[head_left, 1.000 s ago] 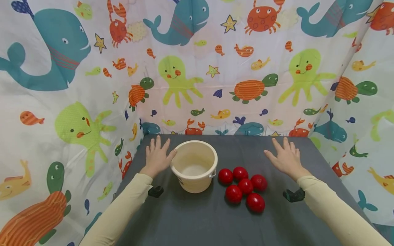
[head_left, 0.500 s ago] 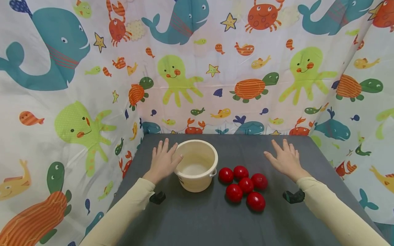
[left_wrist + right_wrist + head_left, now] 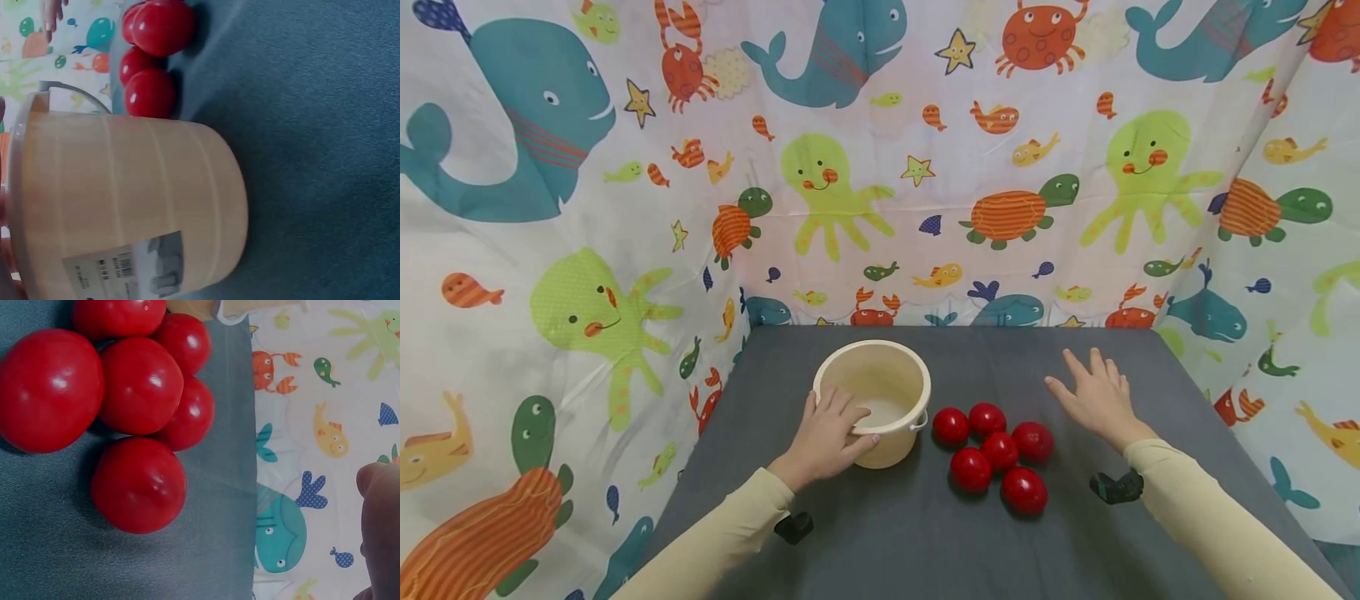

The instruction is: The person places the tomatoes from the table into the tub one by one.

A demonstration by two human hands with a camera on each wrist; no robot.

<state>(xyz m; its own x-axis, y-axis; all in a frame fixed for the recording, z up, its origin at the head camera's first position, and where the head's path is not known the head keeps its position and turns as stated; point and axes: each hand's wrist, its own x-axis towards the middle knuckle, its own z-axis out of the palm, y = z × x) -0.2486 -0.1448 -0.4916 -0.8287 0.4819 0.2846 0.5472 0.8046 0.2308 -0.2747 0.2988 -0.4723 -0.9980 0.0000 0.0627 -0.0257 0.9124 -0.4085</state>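
Note:
A cream bucket (image 3: 887, 450) stands upright on the dark table, its white handle hanging at the right side. My left hand (image 3: 827, 437) holds its near-left rim, fingers over the edge into the bucket and thumb along the outside. In the left wrist view the bucket's ribbed wall (image 3: 144, 169) fills the left half, with fingers partly cut off at its rim. To the right of the bucket lie several shiny red balls (image 3: 1000, 452), bunched together. Beyond them on the right, my right hand (image 3: 1097, 400) hovers with fingers spread, touching nothing.
A dark grey cloth covers the table (image 3: 910, 542). Curtains printed with sea animals (image 3: 1015, 217) hang at the back and both sides. A printed label (image 3: 131, 269) is on the bucket's wall. Each wrist carries a small black camera.
My left hand has come down and toward me from above the bucket's left side onto its near-left rim. The right hand has hardly moved, and the red balls stay put.

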